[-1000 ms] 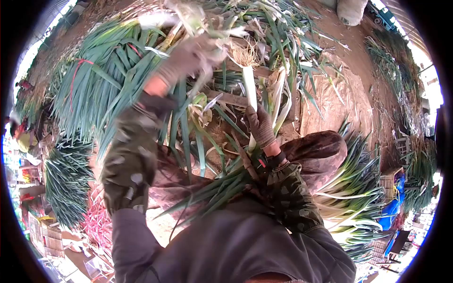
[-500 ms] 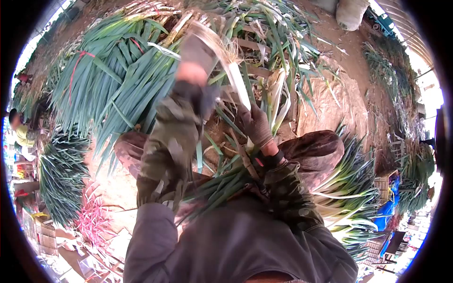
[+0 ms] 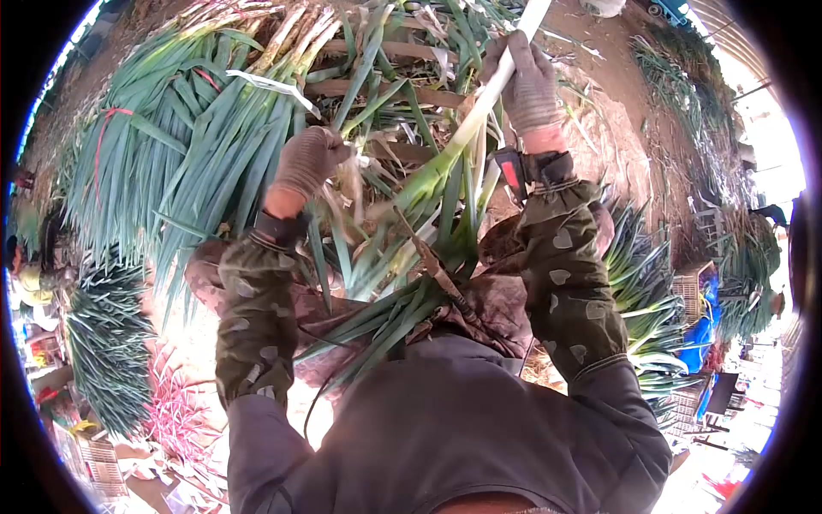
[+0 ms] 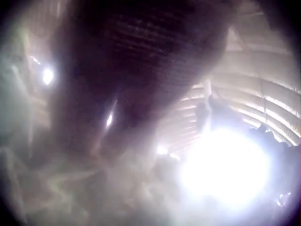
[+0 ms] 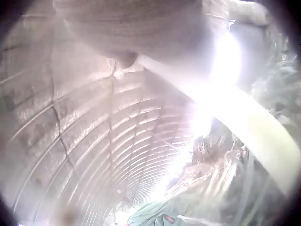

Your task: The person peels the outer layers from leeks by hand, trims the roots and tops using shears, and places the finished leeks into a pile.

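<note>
In the head view my gloved right hand (image 3: 529, 90) grips a leek (image 3: 490, 96) by its white stalk, off to the upper right. The leek slants from upper right down to its green leaves near my lap. Its pale stalk (image 5: 256, 129) also crosses the right wrist view. My gloved left hand (image 3: 310, 160) is curled left of the leek, with pale, blurred strips of peeled leek leaf (image 3: 351, 184) hanging from its fingers. The left wrist view is hazy, showing the dark glove (image 4: 136, 61) above blurred leaf matter.
A big heap of leeks (image 3: 197, 146) with red ties lies at left. Loose leaves and wooden slats (image 3: 402, 152) lie ahead. More leeks (image 3: 646, 308) lie beside my right knee, and several leek leaves (image 3: 377, 330) lie across my lap. Plastic crates (image 3: 689, 291) stand at right.
My right hand has moved up and to the right with the leek, whose white end now points up and away. My left hand has come down from the root end, with peeled strips trailing.
</note>
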A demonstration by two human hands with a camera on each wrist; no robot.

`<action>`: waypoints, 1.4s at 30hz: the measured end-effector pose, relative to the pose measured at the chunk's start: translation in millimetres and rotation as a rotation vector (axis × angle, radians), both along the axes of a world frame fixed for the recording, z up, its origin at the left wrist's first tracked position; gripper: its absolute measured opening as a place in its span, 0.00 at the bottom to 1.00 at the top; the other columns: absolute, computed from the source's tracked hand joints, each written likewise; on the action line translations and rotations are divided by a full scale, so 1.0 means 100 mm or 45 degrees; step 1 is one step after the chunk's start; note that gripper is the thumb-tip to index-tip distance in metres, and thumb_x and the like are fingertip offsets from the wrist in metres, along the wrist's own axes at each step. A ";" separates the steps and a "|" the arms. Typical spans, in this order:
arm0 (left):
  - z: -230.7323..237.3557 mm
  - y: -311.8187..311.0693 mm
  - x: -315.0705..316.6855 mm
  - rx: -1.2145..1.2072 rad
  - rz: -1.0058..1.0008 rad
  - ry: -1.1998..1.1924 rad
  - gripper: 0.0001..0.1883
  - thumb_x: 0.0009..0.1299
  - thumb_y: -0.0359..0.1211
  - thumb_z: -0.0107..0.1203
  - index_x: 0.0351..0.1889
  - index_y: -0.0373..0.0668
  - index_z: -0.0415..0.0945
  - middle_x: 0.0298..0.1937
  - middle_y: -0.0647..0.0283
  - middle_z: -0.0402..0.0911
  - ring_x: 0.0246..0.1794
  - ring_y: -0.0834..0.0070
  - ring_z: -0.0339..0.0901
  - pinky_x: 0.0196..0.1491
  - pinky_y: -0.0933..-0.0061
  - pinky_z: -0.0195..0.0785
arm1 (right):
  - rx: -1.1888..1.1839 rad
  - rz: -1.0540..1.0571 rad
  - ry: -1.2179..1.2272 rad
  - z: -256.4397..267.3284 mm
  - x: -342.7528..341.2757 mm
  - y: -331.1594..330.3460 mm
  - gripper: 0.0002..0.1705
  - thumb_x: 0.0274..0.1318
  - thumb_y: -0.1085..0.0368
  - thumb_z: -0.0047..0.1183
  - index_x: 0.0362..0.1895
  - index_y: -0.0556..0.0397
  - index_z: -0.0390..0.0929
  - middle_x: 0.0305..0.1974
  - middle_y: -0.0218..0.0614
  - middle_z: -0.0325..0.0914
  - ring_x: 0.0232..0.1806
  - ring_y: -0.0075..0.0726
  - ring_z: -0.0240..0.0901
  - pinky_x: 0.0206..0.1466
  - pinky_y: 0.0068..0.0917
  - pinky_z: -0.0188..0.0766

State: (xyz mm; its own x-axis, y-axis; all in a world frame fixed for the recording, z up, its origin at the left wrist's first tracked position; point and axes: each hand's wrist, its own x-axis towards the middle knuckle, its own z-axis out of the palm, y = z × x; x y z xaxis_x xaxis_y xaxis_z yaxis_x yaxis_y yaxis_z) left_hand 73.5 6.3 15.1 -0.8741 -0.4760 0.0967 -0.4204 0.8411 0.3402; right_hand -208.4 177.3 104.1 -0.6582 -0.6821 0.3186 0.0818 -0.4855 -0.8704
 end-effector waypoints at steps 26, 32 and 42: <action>0.13 0.82 -1.05 1.016 -0.479 0.704 0.19 0.73 0.48 0.57 0.43 0.40 0.74 0.35 0.65 0.80 0.36 0.77 0.78 0.40 0.74 0.74 | 0.528 -0.238 3.152 1.68 0.35 0.37 0.47 0.42 0.33 0.60 0.66 0.42 0.71 0.67 0.33 0.65 0.81 0.53 0.36 0.82 0.57 0.26; 0.66 1.08 -1.25 0.943 -0.627 0.565 0.24 0.67 0.43 0.63 0.57 0.42 0.73 0.43 0.60 0.82 0.41 0.74 0.80 0.46 0.75 0.75 | 0.895 -0.621 3.390 1.94 -0.65 0.70 0.22 0.54 0.54 0.61 0.53 0.44 0.78 0.53 0.35 0.76 0.62 0.44 0.57 0.65 0.48 0.49; 0.01 -0.26 -0.84 -0.019 0.458 -0.020 0.15 0.70 0.29 0.51 0.54 0.47 0.70 0.43 0.54 0.84 0.36 0.54 0.83 0.42 0.55 0.77 | 1.969 -1.529 1.855 1.39 -1.85 4.62 0.18 0.66 0.60 0.52 0.58 0.48 0.79 0.40 0.44 0.85 0.37 0.45 0.84 0.40 0.46 0.81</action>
State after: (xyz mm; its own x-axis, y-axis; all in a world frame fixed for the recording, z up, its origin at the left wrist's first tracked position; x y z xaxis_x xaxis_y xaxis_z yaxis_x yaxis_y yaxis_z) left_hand -10.4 -19.3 16.5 -0.6525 -0.7520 0.0940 -0.6953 0.6433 0.3205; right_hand -392.9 638.9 243.3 -0.6876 -0.4332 0.5827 -0.3392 0.9012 0.2696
